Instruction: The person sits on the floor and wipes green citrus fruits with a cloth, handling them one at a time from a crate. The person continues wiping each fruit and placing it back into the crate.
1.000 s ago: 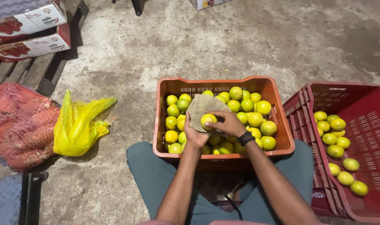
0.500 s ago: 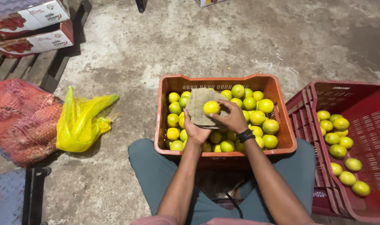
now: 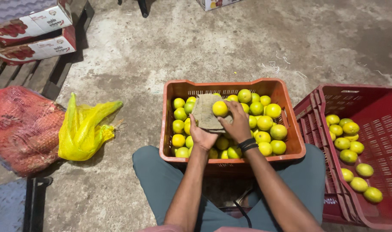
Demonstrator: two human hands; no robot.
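An orange plastic crate [image 3: 286, 154] full of yellow-green citrus fruits sits between my knees. My left hand [image 3: 202, 136] holds a brownish cloth [image 3: 205, 112] flat above the crate. My right hand [image 3: 236, 122], with a black band on the wrist, grips one yellow fruit [image 3: 220, 108] and presses it on the cloth. A red plastic crate [image 3: 376, 99] at my right holds several of the same fruits [image 3: 349, 146] along its left side.
A yellow mesh bag [image 3: 84, 129] and a red mesh sack [image 3: 22, 126] lie on the concrete floor at the left. Two printed cardboard boxes [image 3: 32, 32] rest on a wooden pallet [image 3: 41, 75] at the top left. A metal tread plate [image 3: 7, 210] is at the bottom left.
Both hands have lifted the cloth and the fruit slightly toward the crate's far side. The fruit has turned on the cloth under my right hand's fingers.
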